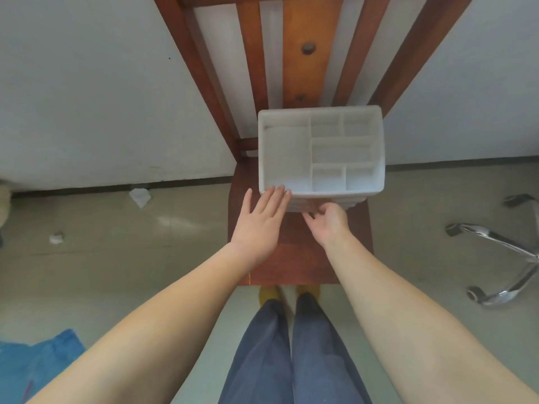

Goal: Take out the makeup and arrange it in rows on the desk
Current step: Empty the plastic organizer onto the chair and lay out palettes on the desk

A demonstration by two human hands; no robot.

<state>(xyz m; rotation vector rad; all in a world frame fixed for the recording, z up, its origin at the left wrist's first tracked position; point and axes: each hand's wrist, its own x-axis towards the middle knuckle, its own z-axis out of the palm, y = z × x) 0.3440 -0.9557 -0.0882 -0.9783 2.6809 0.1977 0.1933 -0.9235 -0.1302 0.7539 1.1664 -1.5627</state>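
A white plastic organiser (379, 147) with several top compartments stands on the seat of a wooden chair (294, 258). No makeup shows in the compartments. My left hand (259, 225) is flat and spread, its fingertips resting on the organiser's near left rim. My right hand (329, 223) is palm-up at the organiser's lower front, fingers curled toward what looks like a drawer front; whether it grips anything is unclear.
The chair's slatted back (303, 53) rises behind the organiser against a white wall. An office chair base (507, 258) with chrome legs is on the floor at right. Crumpled paper (140, 196) and a blue cloth (32, 363) lie on the left floor.
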